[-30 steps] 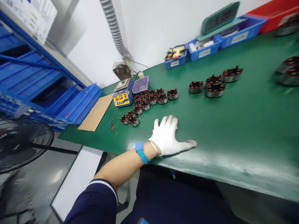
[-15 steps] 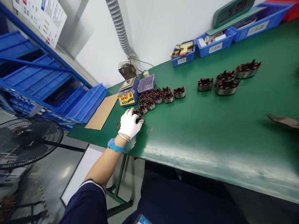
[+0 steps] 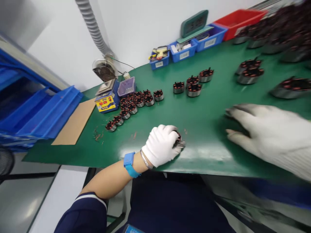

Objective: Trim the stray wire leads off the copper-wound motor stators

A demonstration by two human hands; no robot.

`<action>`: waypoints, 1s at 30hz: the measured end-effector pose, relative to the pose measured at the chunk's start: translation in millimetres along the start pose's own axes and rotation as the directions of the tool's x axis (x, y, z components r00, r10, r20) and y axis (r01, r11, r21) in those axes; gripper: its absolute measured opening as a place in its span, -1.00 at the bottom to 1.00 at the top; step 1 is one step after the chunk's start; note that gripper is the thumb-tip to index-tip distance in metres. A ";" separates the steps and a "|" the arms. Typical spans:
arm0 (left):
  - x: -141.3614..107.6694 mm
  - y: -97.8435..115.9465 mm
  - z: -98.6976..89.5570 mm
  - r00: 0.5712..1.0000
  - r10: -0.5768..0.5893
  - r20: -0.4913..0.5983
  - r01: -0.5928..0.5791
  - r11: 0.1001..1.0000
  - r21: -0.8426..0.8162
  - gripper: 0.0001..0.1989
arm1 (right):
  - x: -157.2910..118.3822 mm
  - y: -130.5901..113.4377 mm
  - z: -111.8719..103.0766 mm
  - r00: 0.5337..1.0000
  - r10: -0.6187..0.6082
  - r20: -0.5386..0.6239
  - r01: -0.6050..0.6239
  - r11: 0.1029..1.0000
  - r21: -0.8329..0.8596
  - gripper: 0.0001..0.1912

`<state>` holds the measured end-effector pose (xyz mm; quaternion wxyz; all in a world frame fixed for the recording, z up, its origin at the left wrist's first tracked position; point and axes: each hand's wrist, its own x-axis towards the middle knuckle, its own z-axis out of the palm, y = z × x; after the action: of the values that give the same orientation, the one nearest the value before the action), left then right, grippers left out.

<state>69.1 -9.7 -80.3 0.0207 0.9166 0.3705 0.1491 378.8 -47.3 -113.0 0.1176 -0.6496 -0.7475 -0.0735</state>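
Note:
My left hand [image 3: 162,145], in a white glove with greyed fingertips, is closed around a motor stator [image 3: 179,137] near the front edge of the green table. Most of that stator is hidden by the fingers. My right hand [image 3: 264,132], also gloved and a little blurred, hovers at the right with thumb and fingers apart and nothing between them. Beyond it lie a single stator [image 3: 293,88] and a pair of stators [image 3: 250,76], with copper windings and steel rims. A curved row of stators [image 3: 124,114] runs across the left of the table.
A blue and yellow soldering pot [image 3: 107,103] stands by a purple tray [image 3: 126,86] and a fume hose. Blue bins [image 3: 184,55], a red bin [image 3: 239,19] and a dark heap of stators [image 3: 289,35] line the back. Copper wire scraps [image 3: 97,135] lie at left.
My left hand has moved right, away from the row's near end, and now holds a stator by the front edge. The view has swung right, and more of my right hand shows.

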 end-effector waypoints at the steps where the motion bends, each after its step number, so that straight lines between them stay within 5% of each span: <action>1: 5.2 5.3 2.6 1.000 -0.026 -0.002 0.025 0.997 -0.070 -0.58 | -0.8 -11.9 -8.9 1.000 -0.011 -0.002 0.011 1.000 0.028 -0.34; 4: 12.3 0.1 5.2 0.998 -0.062 -0.024 0.048 0.921 -0.385 0.18 | -8.8 -40.1 -20.1 0.990 -0.065 0.129 0.043 0.985 0.167 -0.47; 6: 12.0 -10.3 6.5 1.000 -0.006 -0.006 0.002 0.840 -0.542 0.46 | -15.0 -52.0 -20.3 0.973 -0.082 0.214 0.033 0.975 0.220 -0.54; 9: 11.2 -14.2 12.8 0.997 0.046 0.066 0.003 0.797 -0.604 0.33 | -16.8 -63.2 -22.7 0.944 -0.107 0.311 0.034 0.972 0.231 -0.47; 15: 20.8 8.0 24.7 0.978 -0.057 0.199 0.153 0.845 -0.512 -0.23 | -6.5 -76.2 -35.7 0.911 -0.058 0.407 -0.041 0.972 0.230 -0.25; 19: 20.0 10.8 24.4 0.972 -0.090 0.215 0.185 0.860 -0.476 -0.21 | -3.3 -86.9 -33.3 0.948 -0.070 0.310 -0.068 0.908 0.412 -0.57; 21: 18.7 10.9 23.9 0.972 -0.098 0.213 0.190 0.863 -0.468 -0.18 | -0.8 -90.5 -29.2 0.957 -0.049 0.287 -0.100 0.870 0.483 -0.56; 26: 19.6 11.8 21.6 0.973 -0.065 0.222 0.171 0.851 -0.497 -0.18 | 6.2 -84.4 -25.7 0.921 0.059 0.384 -0.204 0.915 0.349 -0.60; 30: 20.4 9.4 17.1 0.953 -0.067 0.295 0.219 0.825 -0.520 0.01 | 9.1 -80.4 -29.5 0.951 0.090 0.296 -0.187 0.929 0.318 -0.60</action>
<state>94.2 -1.4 -90.0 0.3420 0.8530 0.3745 0.1234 300.5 -58.0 -78.7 0.1283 -0.6748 -0.7095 0.1575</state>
